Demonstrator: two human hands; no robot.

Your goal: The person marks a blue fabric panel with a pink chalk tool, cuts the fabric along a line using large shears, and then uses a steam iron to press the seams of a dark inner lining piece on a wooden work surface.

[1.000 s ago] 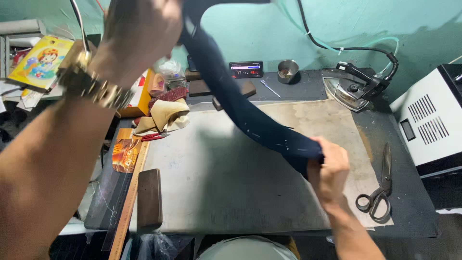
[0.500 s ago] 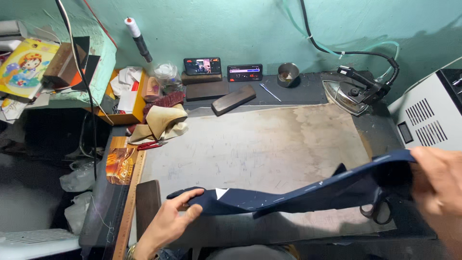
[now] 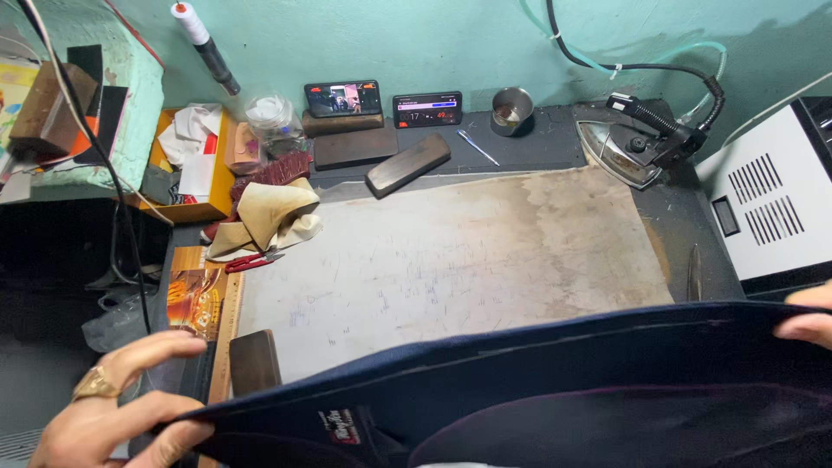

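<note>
A long piece of dark navy cloth (image 3: 555, 381) stretches across the bottom of the head view, held taut above the front edge of the work table (image 3: 451, 260). My left hand (image 3: 113, 407), with a gold ring, pinches its left end at the lower left. My right hand (image 3: 806, 316) grips its right end at the right border, only fingertips showing. A small label patch (image 3: 340, 426) shows on the cloth near its left end.
An iron (image 3: 637, 143) rests at the back right by a white machine (image 3: 771, 204). Two phones (image 3: 381, 102), a metal cup (image 3: 511, 110), wooden blocks (image 3: 407, 165), a thread spool (image 3: 204, 43), red snips (image 3: 253, 259), tan cloth (image 3: 269, 212) and a wooden ruler (image 3: 227, 329) lie around.
The cloth went from hanging between a raised left hand and a low right hand to being spread wide and level in front of me. Both hands moved apart and nearer the camera.
</note>
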